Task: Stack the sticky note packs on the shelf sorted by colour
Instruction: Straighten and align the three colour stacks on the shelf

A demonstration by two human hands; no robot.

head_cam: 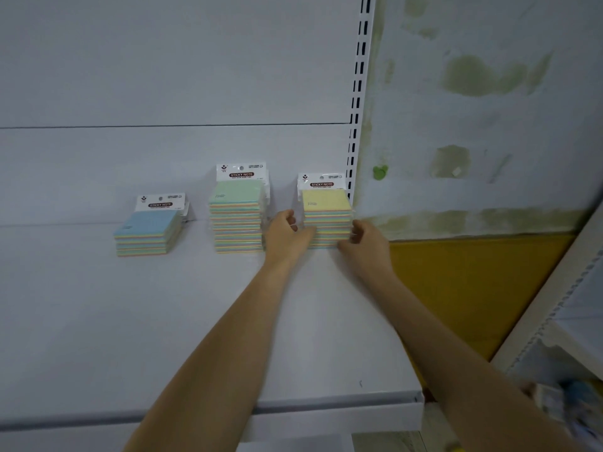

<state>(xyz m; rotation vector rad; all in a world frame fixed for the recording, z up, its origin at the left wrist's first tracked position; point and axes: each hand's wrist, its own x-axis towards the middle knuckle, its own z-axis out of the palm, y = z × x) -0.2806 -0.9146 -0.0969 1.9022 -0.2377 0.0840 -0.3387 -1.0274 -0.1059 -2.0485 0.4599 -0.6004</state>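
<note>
Already three stacks stand at the back of the white shelf (pixel 98 321), so the sorting seems nearly done. Both hands press the yellow-topped stack (pixel 327 208): the left hand (pixel 287 236) on its left side, the right hand (pixel 365 243) on its right, fingers curled, probably squaring it. The green-topped stack (pixel 237 207) is just beside, the lower blue-topped stack (pixel 146 228) further left. Behind, a slotted upright (pixel 359 76) and a stained wall (pixel 489 93)

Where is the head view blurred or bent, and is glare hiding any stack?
Head view: motion blur smears the bottom right corner; wide-angle bend curves the shelf edge; dim, even light, no glare on the blue stack, green stack or yellow stack.
</note>
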